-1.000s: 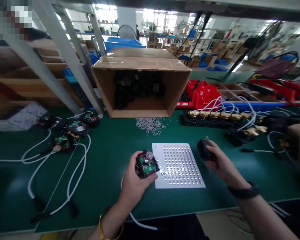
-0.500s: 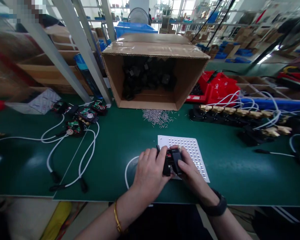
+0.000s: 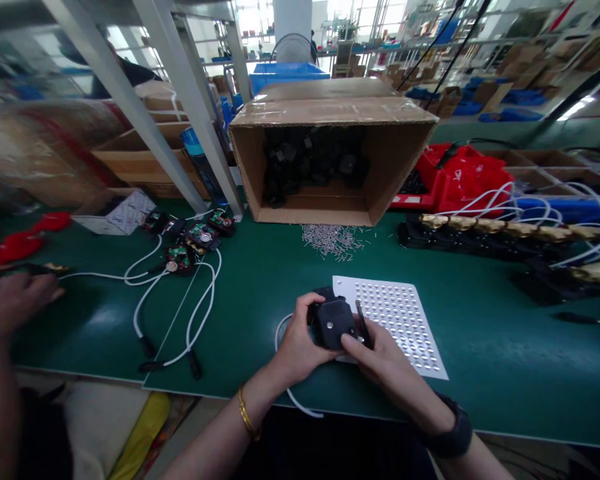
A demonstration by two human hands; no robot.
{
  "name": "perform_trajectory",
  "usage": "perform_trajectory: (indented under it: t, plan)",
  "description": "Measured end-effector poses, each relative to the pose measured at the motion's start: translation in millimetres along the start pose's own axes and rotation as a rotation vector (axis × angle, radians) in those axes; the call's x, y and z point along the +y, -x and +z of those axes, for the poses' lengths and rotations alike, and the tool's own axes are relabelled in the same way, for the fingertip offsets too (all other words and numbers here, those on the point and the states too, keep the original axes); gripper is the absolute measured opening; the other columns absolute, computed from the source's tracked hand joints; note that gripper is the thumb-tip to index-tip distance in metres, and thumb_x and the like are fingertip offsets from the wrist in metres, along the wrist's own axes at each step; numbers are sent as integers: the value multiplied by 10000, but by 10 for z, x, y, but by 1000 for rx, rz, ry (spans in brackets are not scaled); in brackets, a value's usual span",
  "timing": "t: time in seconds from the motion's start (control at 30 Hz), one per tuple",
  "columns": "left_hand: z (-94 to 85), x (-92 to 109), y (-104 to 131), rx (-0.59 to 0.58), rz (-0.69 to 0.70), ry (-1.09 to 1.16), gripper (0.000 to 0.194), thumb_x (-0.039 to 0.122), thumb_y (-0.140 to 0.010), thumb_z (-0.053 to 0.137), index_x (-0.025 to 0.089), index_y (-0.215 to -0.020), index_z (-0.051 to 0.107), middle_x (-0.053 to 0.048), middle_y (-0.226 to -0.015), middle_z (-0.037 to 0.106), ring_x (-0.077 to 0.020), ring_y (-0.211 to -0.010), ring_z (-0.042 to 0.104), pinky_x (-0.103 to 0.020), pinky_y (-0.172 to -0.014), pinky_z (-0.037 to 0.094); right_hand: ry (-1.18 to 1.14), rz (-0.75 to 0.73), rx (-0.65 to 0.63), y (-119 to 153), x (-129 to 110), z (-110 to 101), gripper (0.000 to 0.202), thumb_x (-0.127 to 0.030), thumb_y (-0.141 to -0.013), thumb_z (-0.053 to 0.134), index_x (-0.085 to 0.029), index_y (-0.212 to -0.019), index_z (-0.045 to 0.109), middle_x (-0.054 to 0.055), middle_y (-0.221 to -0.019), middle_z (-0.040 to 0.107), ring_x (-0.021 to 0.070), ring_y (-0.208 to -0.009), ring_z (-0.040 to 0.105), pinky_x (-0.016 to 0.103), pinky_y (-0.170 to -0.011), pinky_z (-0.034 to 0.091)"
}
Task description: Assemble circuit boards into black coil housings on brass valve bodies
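Both my hands hold a black plastic housing [image 3: 334, 323] over the left edge of a white perforated sheet [image 3: 397, 320]. My left hand [image 3: 296, 343] grips its left side, fingers curled over the top. On the right side, my right hand [image 3: 380, 350] has its thumb on the housing's face, beside a dark upright piece [image 3: 363, 321]. A white cable [image 3: 295, 401] runs below my left wrist. Small metal pins [image 3: 330, 241] lie in a pile beyond the sheet.
An open cardboard box [image 3: 325, 217] of black parts stands behind the pins. Cabled circuit assemblies [image 3: 200, 235] lie left, a row of black and brass units [image 3: 480, 237] right. A co-worker's hand [image 3: 23, 297] is at the far left.
The housing has turned, so its flat black face now shows. My head view has shifted left, and the co-worker's hand has come into view at the left.
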State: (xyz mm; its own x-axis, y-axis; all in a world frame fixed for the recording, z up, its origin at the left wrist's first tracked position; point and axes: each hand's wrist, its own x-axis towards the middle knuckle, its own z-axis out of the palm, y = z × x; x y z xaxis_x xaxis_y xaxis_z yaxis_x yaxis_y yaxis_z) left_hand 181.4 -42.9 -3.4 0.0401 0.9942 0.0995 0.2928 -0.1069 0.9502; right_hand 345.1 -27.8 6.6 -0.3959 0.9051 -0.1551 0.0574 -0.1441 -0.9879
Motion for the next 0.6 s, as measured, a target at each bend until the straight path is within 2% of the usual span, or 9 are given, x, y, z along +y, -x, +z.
perform_trajectory:
  t: [0.07,0.17,0.27,0.4,0.43,0.47,0.53,0.6]
  plan:
    - [-11,-54,22,-8,-25,58,714,144,-571,764,207,-1141,339,-68,-1142,502,-214,-1007,550,-366,-889,437,-106,81,-8,5,22,48,421,-417,-767,662,-159,-1088,572,7,-662,578,191,-696,603,289,-637,503]
    - [-2,-80,27,-9,-32,78,711,124,-579,750,208,-1144,326,-68,-1132,505,-211,-1001,556,-366,-890,441,-205,131,19,13,25,122,423,-416,-745,690,-152,-1057,578,-53,-549,482,76,-409,423,185,-392,367]
    - [29,-63,6,0,-36,58,715,134,-598,738,202,-1174,320,-86,-1165,507,-214,-1017,556,-361,-894,443,-254,141,47,12,13,186,430,-410,-716,721,-143,-1022,581,-62,-550,472,27,-343,272,158,-308,221]
    - [-18,3,75,-8,-25,-124,989,187,-580,768,242,-1370,176,-110,-1344,409,-245,-1171,472,-369,-976,388,-393,169,58,77,2,163,354,-404,-719,724,-148,-917,580,-69,-559,444,6,-353,208,133,-304,171]
    - [-76,27,121,1,-51,-220,980,186,-613,739,260,-1396,154,-97,-1332,432,-243,-1166,476,-366,-965,390,-468,185,50,115,-6,114,322,-404,-724,720,-160,-875,574,-78,-552,418,2,-358,178,127,-307,167]
    - [-158,52,173,3,-101,-316,889,183,-668,684,266,-1400,187,-81,-1254,508,-236,-1107,520,-358,-919,414,-542,196,43,158,-18,47,302,-407,-724,719,-172,-836,565,-84,-549,399,1,-364,151,122,-310,163]
    - [-392,104,266,-38,-247,-438,549,193,-786,517,237,-1321,401,-34,-883,642,-197,-814,612,-305,-721,460,-607,187,36,241,-60,-127,300,-429,-716,716,-190,-805,557,-77,-569,414,0,-371,133,121,-313,164]
    - [-680,147,290,-83,-355,-441,344,248,-842,412,187,-1129,592,15,-576,562,-154,-533,541,-252,-526,401,-449,104,37,284,-116,-294,320,-444,-714,705,-201,-879,579,-32,-652,510,11,-370,215,139,-316,219]
